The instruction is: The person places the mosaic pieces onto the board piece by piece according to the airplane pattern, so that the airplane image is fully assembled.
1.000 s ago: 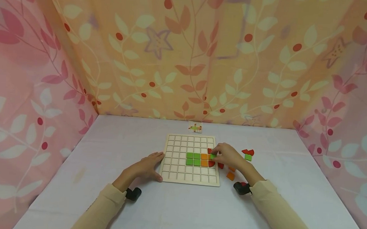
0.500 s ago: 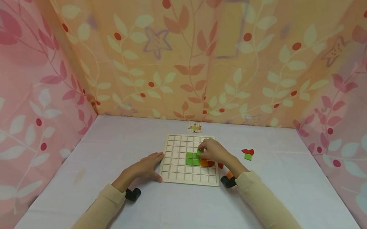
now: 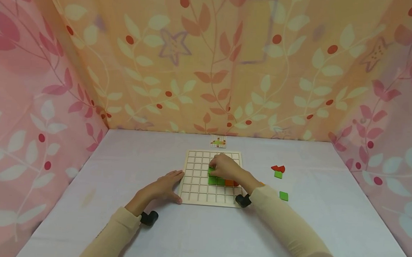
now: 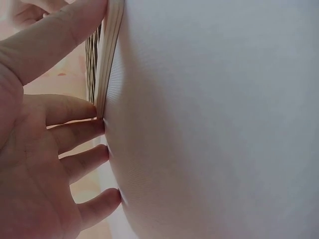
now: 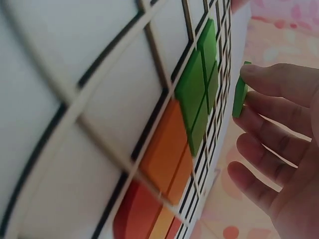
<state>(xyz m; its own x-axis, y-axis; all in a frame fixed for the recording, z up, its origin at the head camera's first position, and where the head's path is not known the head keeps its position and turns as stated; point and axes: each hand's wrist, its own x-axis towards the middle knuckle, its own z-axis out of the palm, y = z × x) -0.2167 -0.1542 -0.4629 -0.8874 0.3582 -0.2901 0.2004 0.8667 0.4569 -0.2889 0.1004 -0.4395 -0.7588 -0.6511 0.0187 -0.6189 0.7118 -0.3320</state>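
A pale wooden grid board (image 3: pixel 195 187) lies on the white table. The left hand (image 3: pixel 165 185) rests at its left edge, fingers spread; the left wrist view shows the thumb and fingertips of that hand (image 4: pixel 45 144) against the board's side (image 4: pixel 110 55). Over the board, the right hand (image 3: pixel 226 167) pinches a green square tile (image 5: pixel 241 94) between thumb and fingers, held off the surface in the right wrist view. Green tiles (image 5: pixel 192 84), orange tiles (image 5: pixel 167 144) and red pieces (image 5: pixel 137 206) sit in the cells. The hand hides part of them in the head view.
Behind the board lies a small pattern card (image 3: pixel 218 141). Loose red pieces (image 3: pixel 278 168), a green tile (image 3: pixel 278 174) and another green tile (image 3: pixel 284 196) lie right of the board. An orange piece (image 3: pixel 262 184) is partly behind the right sleeve. Patterned cloth surrounds the table.
The right hand has moved left across the board with the green tile pinched in its fingers. A loose green tile on the right, hidden earlier by the right arm, now shows. The left hand stays put.
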